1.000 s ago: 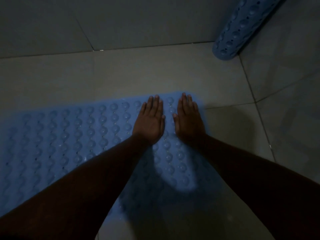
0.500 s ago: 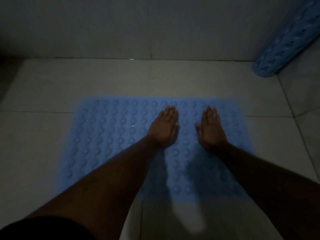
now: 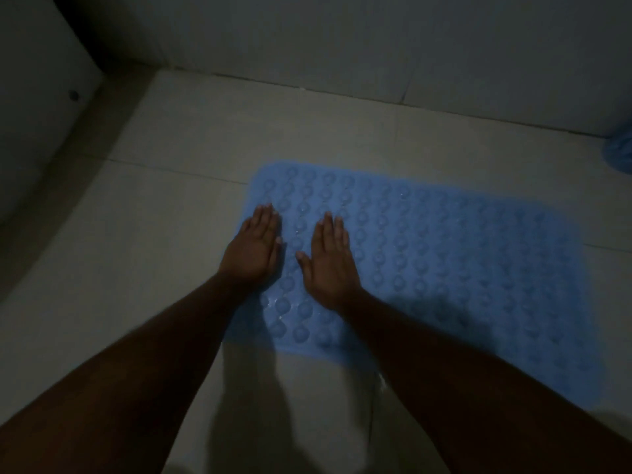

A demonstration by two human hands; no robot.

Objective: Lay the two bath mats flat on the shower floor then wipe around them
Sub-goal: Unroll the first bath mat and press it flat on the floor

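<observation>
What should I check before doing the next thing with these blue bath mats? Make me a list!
1. Blue mat lies flat on the floor: ok.
2. Left hand open, pressing the mat's left edge: ok.
3. Right hand open, flat on the mat: ok.
4. Second mat laid flat: not ok; only a blue bit shows by the wall.
5. Wiping cloth ready: cannot tell; none in view.
</observation>
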